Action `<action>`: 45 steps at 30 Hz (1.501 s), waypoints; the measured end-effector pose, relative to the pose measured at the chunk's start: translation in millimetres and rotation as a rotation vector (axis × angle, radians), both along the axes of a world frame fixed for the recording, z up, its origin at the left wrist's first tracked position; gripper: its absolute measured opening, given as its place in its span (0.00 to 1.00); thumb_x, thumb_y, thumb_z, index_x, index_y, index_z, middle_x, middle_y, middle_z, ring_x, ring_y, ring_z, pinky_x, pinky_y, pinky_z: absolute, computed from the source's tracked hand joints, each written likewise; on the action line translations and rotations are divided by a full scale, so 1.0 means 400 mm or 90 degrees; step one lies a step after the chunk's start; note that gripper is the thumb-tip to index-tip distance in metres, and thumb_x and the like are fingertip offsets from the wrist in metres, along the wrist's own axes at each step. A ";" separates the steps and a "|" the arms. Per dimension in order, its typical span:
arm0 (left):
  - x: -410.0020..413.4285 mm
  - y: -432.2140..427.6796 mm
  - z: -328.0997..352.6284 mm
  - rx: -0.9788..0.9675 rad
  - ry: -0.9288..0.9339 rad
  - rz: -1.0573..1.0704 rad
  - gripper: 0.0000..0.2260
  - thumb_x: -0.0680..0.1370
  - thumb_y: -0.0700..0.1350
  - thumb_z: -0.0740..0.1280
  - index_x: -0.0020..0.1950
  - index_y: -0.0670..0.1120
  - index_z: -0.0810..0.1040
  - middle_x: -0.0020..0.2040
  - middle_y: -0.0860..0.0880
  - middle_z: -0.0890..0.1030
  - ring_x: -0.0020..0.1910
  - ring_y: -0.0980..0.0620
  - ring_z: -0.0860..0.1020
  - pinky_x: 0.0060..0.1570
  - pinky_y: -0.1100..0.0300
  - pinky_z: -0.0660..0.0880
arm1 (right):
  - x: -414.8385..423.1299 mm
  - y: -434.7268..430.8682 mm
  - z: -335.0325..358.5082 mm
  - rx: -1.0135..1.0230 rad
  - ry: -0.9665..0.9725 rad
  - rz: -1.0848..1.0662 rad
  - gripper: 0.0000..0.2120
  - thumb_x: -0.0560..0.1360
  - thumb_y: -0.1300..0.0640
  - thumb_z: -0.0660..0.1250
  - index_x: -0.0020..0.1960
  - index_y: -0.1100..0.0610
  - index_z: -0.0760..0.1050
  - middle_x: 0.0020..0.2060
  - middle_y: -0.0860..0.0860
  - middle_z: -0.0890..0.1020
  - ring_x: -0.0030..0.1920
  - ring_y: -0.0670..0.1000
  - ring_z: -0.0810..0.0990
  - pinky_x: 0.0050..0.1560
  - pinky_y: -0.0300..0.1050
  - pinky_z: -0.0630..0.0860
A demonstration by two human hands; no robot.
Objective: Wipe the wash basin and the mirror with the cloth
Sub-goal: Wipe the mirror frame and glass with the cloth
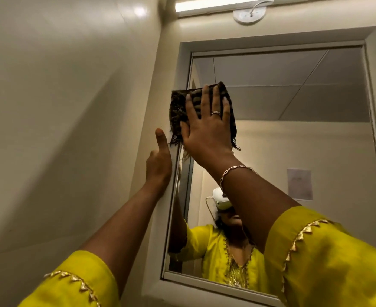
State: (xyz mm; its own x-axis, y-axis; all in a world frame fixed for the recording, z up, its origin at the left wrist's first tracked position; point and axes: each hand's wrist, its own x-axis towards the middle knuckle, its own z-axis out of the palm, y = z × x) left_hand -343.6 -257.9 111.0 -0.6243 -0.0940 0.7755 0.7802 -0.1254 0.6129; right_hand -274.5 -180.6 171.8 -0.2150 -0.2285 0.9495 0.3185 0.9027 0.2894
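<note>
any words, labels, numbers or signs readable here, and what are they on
No text here can be read.
Paper sheet on the wall, seen reflected in the mirror: faint marks only, too blurred to read.
Cloth and tube light: no writing visible.

cloth [178,111] on mirror [293,151] upper left, light [222,4] above mirror

The left hand [159,165] hides its own fingers, perhaps against the mirror [293,151] frame; a sleeve [337,262] covers its corner.
</note>
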 end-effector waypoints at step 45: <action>0.036 0.003 -0.007 0.018 -0.049 0.006 0.26 0.78 0.63 0.39 0.36 0.49 0.67 0.36 0.43 0.73 0.42 0.41 0.75 0.52 0.43 0.74 | 0.184 0.279 -0.101 -0.269 0.266 -0.058 0.29 0.77 0.45 0.47 0.75 0.55 0.51 0.74 0.63 0.52 0.74 0.65 0.48 0.71 0.61 0.43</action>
State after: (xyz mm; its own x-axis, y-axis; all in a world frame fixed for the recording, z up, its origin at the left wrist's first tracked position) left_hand -329.1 -256.5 108.3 -0.6813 -0.1222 0.7217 0.7318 -0.1364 0.6677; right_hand -200.9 -69.1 131.3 0.1948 0.1885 0.9626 0.4096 0.8761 -0.2545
